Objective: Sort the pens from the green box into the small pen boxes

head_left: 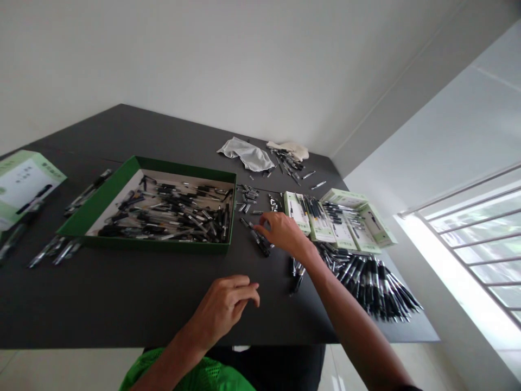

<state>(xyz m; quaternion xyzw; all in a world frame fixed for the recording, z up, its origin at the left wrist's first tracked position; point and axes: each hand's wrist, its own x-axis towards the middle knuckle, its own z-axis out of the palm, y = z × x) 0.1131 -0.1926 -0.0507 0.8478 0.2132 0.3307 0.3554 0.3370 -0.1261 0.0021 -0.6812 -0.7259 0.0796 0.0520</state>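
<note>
There we saw it: the right hand [283, 232] spread open just over a small heap of black pens [257, 241], gripping nothing; the left hand [222, 309] loosely curled, empty, above the dark worktop [163, 304].

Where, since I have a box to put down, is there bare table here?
The dark tabletop is free in front of the green box, up to the left hand, and behind that box, below the wall. It is crowded to the right, around the right hand: loose pens and pale green cartons.
</note>
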